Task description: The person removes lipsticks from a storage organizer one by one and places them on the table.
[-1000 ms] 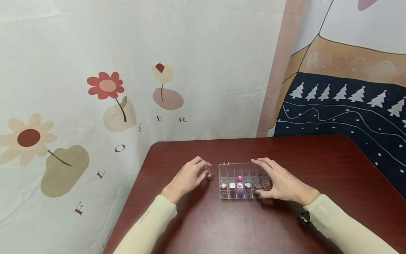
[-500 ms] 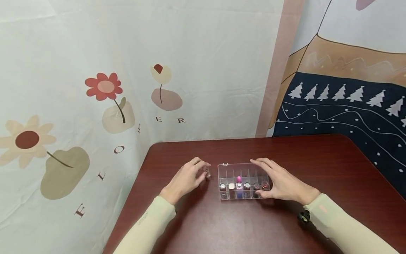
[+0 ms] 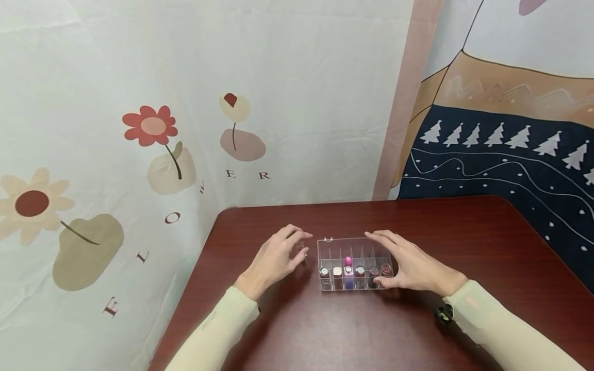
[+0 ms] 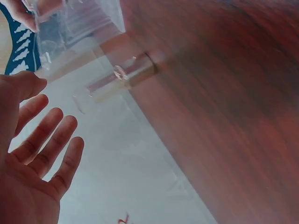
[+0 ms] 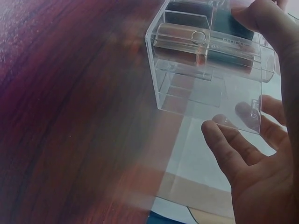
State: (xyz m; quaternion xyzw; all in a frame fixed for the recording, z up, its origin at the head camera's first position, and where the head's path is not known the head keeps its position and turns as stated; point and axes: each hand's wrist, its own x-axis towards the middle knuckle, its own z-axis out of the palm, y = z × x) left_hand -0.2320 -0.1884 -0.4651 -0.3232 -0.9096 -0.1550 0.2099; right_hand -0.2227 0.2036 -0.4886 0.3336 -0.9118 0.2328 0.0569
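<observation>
A clear plastic lipstick organizer with narrow compartments stands on the table. Several lipsticks fill its front row, one of them with a bright pink top. My right hand grips the organizer's right end, thumb at the front and fingers behind the clear wall. Left of the organizer, a lipstick tube with a see-through top stands upright on the table. My left hand is right beside that tube, its fingers and thumb spread apart around it, with a gap to it in the left wrist view.
The dark red wooden table reaches back to a pale wall cloth printed with flowers. A navy cloth with white trees hangs at the right. A dark band is at the right wrist.
My left fingers and thumb have spread away from the lipstick tube they pinched, leaving it standing. My right hand keeps its hold on the organizer. The head view has shifted slightly.
</observation>
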